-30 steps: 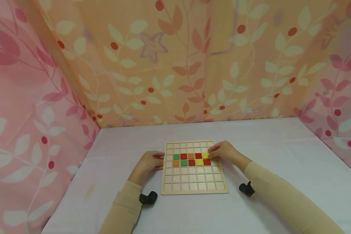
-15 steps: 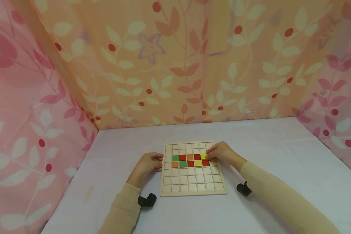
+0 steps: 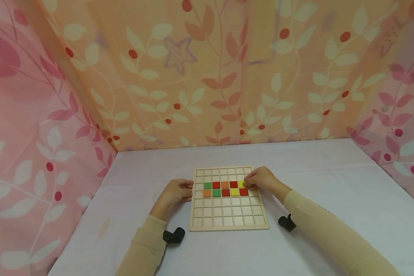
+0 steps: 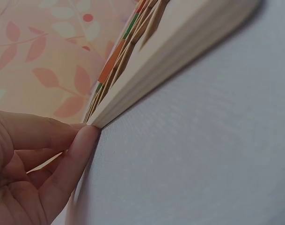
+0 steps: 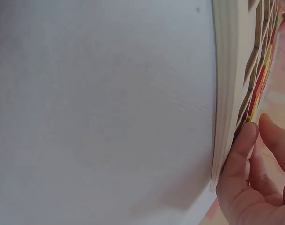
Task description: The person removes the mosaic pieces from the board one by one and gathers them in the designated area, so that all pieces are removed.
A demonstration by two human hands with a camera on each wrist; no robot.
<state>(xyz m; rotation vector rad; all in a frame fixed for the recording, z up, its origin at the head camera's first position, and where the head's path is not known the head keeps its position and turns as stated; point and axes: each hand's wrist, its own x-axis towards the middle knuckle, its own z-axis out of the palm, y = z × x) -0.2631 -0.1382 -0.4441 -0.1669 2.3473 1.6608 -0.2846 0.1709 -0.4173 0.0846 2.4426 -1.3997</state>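
Note:
A square wooden grid board [image 3: 227, 221] lies flat on the table. Two rows of coloured square tiles fill part of its upper half: green, red, orange and yellow. At the board's left edge, my left hand [image 3: 175, 193] pinches the rim between thumb and index finger [image 4: 44, 133]. My right hand [image 3: 265, 179] reaches over the right edge, its thumb and index fingertips at the yellow tile [image 3: 241, 184] that ends the upper row. Just below that tile sits a red tile [image 3: 243, 192]. The right fingers partly hide the yellow tile and the cells beside it.
A white cloth covers the table [image 3: 317, 172]. Patterned curtains [image 3: 220, 76] hang behind it and on both sides. A black camera [image 3: 174, 235] is strapped to the left wrist, another black camera [image 3: 287, 222] to the right one.
The view shifts slightly with the head. Both hands stay nearly in place, the left at the board's edge and the right at the yellow tile; the right fingertips shift slightly left over it.

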